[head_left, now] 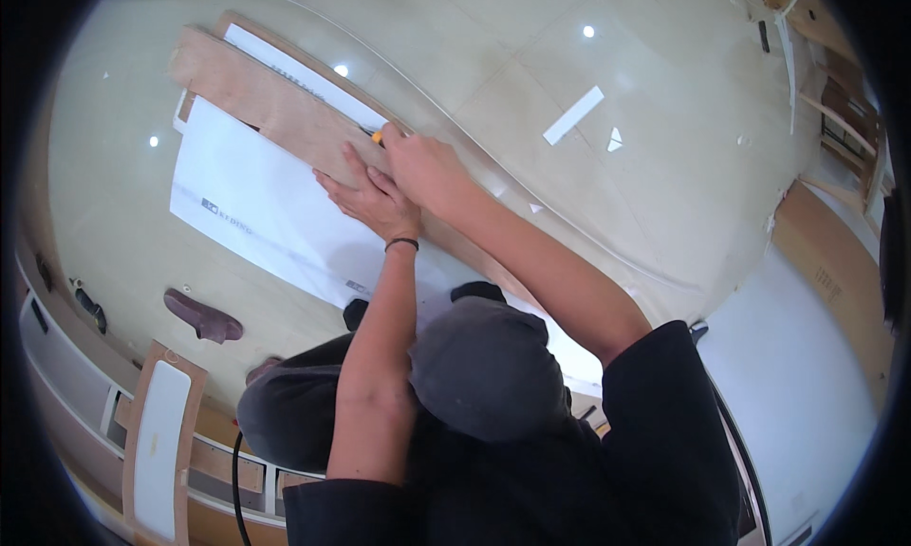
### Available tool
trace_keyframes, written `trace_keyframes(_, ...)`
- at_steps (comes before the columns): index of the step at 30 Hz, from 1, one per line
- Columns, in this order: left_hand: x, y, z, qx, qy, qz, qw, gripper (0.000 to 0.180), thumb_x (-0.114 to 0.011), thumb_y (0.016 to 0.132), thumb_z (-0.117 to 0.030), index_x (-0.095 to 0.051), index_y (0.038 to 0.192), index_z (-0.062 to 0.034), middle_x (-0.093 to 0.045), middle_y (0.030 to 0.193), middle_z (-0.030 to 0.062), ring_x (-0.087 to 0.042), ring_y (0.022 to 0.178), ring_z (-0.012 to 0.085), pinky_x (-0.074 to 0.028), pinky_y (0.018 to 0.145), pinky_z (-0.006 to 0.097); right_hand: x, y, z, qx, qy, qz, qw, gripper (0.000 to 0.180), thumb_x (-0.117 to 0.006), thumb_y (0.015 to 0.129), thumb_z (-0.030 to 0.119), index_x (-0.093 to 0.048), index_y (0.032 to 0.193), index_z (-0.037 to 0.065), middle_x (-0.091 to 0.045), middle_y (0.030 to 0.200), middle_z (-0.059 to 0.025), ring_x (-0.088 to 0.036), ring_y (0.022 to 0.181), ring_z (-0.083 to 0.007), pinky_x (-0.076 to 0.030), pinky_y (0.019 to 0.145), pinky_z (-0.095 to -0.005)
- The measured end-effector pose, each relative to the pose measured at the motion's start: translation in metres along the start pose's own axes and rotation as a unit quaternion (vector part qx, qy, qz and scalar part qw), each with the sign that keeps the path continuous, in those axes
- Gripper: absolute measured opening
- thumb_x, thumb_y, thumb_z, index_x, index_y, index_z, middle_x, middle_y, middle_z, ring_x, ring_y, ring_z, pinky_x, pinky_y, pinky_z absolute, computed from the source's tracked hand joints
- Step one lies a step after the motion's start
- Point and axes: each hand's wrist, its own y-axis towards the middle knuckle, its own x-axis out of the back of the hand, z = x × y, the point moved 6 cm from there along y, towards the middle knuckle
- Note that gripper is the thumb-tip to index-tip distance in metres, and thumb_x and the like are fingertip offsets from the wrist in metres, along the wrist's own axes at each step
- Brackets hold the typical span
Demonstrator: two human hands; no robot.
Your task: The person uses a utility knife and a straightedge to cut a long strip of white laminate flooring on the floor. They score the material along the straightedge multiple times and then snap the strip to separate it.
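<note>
Brown wooden strip (275, 105) lies diagonally across the upper left of the frame, running from the upper left down toward the centre, on top of a large white sheet (256, 204) spread on the pale tiled floor (664, 185).

Left hand (370, 200): pressed flat, fingers extended and together, bearing down on the strip's lower edge where it meets the sheet. It grips nothing. A dark band sits on that wrist.

Right hand (422, 166): closed around a small tool with an orange tip (378, 137), the tip resting at the strip's upper edge, just beyond the left hand's fingertips. What kind of tool it is cannot be told. The two hands touch one another.

A second white strip (304, 76) shows along the far side of the wooden strip. A thin pale line (493, 171) curves over the floor from upper left to the right of centre.

Other items: a small white rectangular offcut (573, 115) on the floor right of upper centre; a dark sandal (202, 318) at middle left; a wood-framed white panel (158, 442) at lower left; stacked timber pieces (835, 100) at the upper right edge.
</note>
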Motion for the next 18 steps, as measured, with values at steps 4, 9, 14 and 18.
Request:
trace_keyframes(4,0.002,0.001,-0.003,-0.013,-0.001,0.000,1.000,0.053,-0.035,0.101,-0.031,-0.033,0.154,-0.0247,-0.007,0.157,0.0340,-0.012,0.146,0.0479,-0.013,0.116,0.059,-0.002,-0.009,-0.006,0.005,0.013,-0.024,1.000,0.033,-0.057,0.094,0.033,-0.051,0.102,0.002,-0.069,0.083,-0.0190,-0.070,0.079,-0.0358,-0.056,0.068,-0.0446)
trace_keyframes(9,0.003,0.001,-0.005,-0.017,0.045,-0.022,0.999,0.051,-0.034,0.103,-0.033,-0.039,0.151,-0.0184,-0.012,0.155,0.0353,-0.019,0.143,0.0499,-0.019,0.113,0.057,-0.023,-0.067,-0.057,-0.062,0.001,0.041,0.997,0.021,-0.047,0.097,0.022,-0.047,0.107,0.003,-0.069,0.084,-0.0239,-0.068,0.078,-0.0419,-0.054,0.065,-0.0513)
trace_keyframes(14,0.003,0.002,-0.008,-0.043,0.039,-0.036,0.998,0.051,-0.037,0.102,-0.031,-0.040,0.151,-0.0170,-0.017,0.152,0.0384,-0.022,0.141,0.0524,-0.022,0.112,0.059,-0.052,-0.173,-0.132,-0.116,-0.029,0.082,0.989,0.017,-0.046,0.097,0.018,-0.045,0.106,0.004,-0.067,0.077,-0.0227,-0.067,0.071,-0.0415,-0.053,0.061,-0.0516)
trace_keyframes(18,0.002,0.002,-0.007,-0.049,0.042,-0.049,0.997,0.051,-0.036,0.102,-0.031,-0.040,0.151,-0.0178,-0.019,0.151,0.0386,-0.026,0.138,0.0534,-0.025,0.111,0.058,-0.066,-0.236,-0.176,-0.137,-0.074,0.095,0.983,0.014,-0.047,0.096,0.016,-0.045,0.105,0.005,-0.067,0.075,-0.0213,-0.068,0.067,-0.0380,-0.054,0.056,-0.0479)
